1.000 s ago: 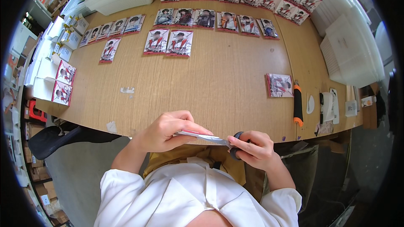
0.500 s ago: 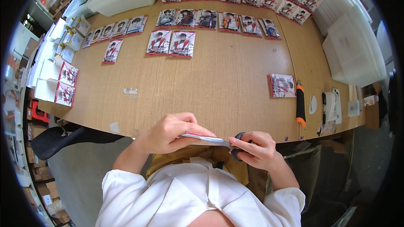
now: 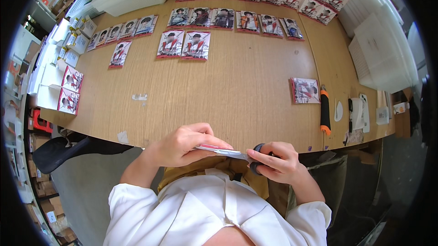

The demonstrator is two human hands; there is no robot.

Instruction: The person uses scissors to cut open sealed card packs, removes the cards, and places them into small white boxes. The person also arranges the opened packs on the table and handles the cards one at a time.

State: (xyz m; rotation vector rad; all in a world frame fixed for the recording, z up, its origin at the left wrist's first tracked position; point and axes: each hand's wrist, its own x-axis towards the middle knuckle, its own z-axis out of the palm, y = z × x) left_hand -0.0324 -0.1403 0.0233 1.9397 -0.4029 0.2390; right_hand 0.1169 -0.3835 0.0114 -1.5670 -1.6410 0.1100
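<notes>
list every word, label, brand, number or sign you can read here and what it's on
None can be quoted.
Illustrated packs on the table: print too small and blurred.
Red-and-white packet in the left hand: seen nearly edge-on, no readable print.
Scissors in the right hand: no marking discernible.

One fisheye view looks steeply down from head height, facing forward across the tabletop (image 3: 214,93); the left hand (image 3: 183,143) and right hand (image 3: 278,160) are near it, below centre; black rings the frame.
</notes>
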